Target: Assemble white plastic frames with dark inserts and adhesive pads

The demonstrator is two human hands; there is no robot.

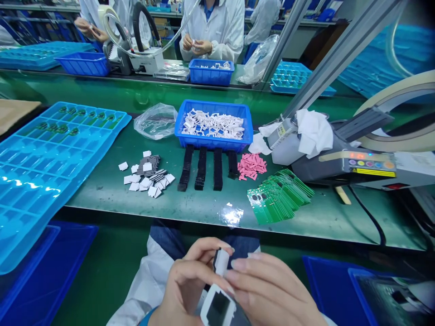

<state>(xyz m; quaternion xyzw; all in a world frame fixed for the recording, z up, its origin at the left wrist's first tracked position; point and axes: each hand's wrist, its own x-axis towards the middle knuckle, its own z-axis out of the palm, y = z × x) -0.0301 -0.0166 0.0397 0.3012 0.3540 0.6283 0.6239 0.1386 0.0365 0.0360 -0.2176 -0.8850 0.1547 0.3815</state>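
Note:
Low in the head view, my left hand and my right hand pinch a small white frame with a black centre between their fingers. A narrow white strip with a dark edge stands up from it, and my fingers hide part of it. Both hands are above my lap, short of the green workbench. Beyond them on the bench lie white squares with black stripes, black strips, pink slips and green circuit boards. A blue bin holds white pieces.
A large cyan tray lies to the left, and a tape dispenser with white cloth stands to the right. Blue bins sit low on both sides of me. A co-worker handles small pieces across the bench.

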